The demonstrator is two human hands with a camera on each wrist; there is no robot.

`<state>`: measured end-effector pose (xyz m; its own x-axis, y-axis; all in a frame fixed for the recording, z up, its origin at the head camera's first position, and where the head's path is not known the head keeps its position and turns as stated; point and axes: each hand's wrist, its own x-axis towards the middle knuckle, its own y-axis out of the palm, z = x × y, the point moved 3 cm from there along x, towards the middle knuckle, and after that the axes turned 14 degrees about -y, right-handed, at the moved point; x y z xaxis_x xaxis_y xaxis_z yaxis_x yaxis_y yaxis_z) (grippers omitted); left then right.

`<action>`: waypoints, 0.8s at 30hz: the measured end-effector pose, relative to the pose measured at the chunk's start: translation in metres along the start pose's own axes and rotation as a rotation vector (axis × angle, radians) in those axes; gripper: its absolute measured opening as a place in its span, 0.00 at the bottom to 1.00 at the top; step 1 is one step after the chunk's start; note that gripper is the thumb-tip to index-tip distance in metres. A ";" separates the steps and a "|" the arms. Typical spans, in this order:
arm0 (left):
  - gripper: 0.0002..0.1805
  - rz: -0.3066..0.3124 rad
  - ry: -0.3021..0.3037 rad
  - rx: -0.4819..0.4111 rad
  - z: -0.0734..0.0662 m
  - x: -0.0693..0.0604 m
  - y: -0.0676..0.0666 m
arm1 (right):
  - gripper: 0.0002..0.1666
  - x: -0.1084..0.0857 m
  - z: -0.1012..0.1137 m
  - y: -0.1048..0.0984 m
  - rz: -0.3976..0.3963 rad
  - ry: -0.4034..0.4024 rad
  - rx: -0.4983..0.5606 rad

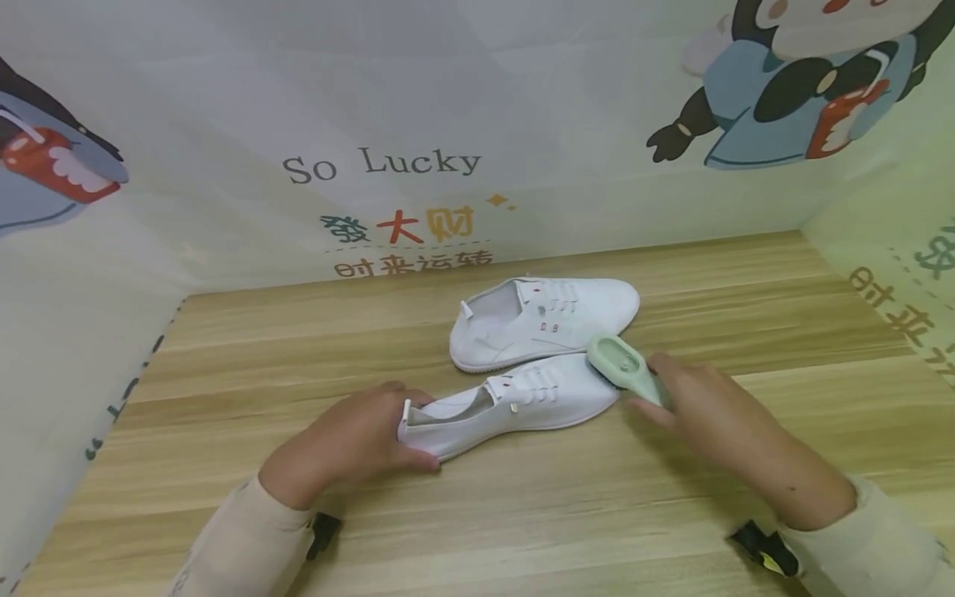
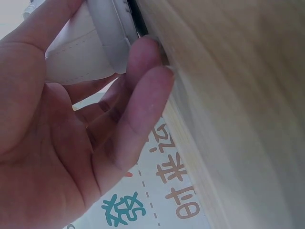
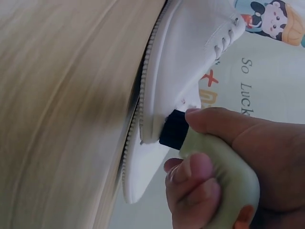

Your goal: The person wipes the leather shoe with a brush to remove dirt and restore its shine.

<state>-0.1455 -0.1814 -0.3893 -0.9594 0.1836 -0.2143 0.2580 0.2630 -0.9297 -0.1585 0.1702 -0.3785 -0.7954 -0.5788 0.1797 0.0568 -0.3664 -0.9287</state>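
Observation:
Two white lace-up shoes lie side by side on the wooden table, toes to the right. My left hand (image 1: 361, 435) grips the heel of the near shoe (image 1: 515, 406), thumb on its near side; the left wrist view shows the heel (image 2: 83, 55) between thumb and fingers. In my right hand (image 1: 694, 402) is a pale green brush (image 1: 622, 365), held by its handle. Its dark bristles (image 3: 174, 130) touch the toe of the near shoe, as the right wrist view shows. The far shoe (image 1: 552, 319) stands just behind, close against the near one.
The wood-grain table (image 1: 477, 531) is bordered at the back and sides by a pale printed sheet (image 1: 418, 91) with cartoon figures and lettering. A dark strap piece (image 1: 764, 547) hangs at the right sleeve, another (image 1: 323, 535) at the left.

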 end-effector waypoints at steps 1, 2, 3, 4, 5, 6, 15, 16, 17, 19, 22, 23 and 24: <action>0.34 0.001 0.002 -0.002 -0.001 0.001 0.000 | 0.24 0.000 0.000 0.000 0.004 -0.001 0.003; 0.34 0.001 0.004 -0.004 -0.001 0.002 0.000 | 0.25 0.000 0.000 0.001 0.009 -0.001 0.012; 0.34 0.001 0.003 -0.002 -0.001 0.002 0.000 | 0.25 0.000 0.001 0.001 0.010 -0.008 0.022; 0.34 0.000 0.001 0.000 -0.001 0.002 0.000 | 0.25 -0.001 0.002 0.001 0.010 -0.017 0.032; 0.35 0.001 -0.004 0.000 -0.001 0.002 0.000 | 0.25 -0.001 0.004 0.001 0.009 -0.028 0.041; 0.35 0.001 -0.008 0.004 -0.001 0.002 0.001 | 0.26 -0.001 0.006 0.002 0.005 -0.040 0.044; 0.38 -0.004 -0.016 0.025 0.000 0.001 0.002 | 0.28 -0.003 0.013 0.003 0.003 -0.074 -0.007; 0.38 -0.002 -0.017 0.025 0.000 0.001 0.002 | 0.27 -0.004 0.012 0.003 0.007 -0.070 -0.011; 0.38 -0.001 -0.017 0.024 0.000 0.001 0.002 | 0.26 -0.004 0.011 0.003 0.011 -0.064 -0.016; 0.39 0.004 -0.023 0.023 0.001 0.002 0.003 | 0.24 -0.005 0.009 0.002 0.017 -0.053 -0.028; 0.40 0.001 -0.026 0.023 0.001 0.001 0.003 | 0.21 -0.005 0.006 0.001 0.021 -0.043 -0.046; 0.40 -0.002 -0.024 0.024 0.001 0.001 0.003 | 0.20 -0.005 0.005 0.000 0.023 -0.038 -0.051; 0.40 -0.005 -0.021 0.025 0.001 0.001 0.003 | 0.19 -0.005 0.004 0.000 0.025 -0.036 -0.055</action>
<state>-0.1458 -0.1815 -0.3930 -0.9629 0.1619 -0.2158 0.2506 0.2399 -0.9379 -0.1521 0.1706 -0.3781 -0.7718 -0.6136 0.1665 0.0425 -0.3112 -0.9494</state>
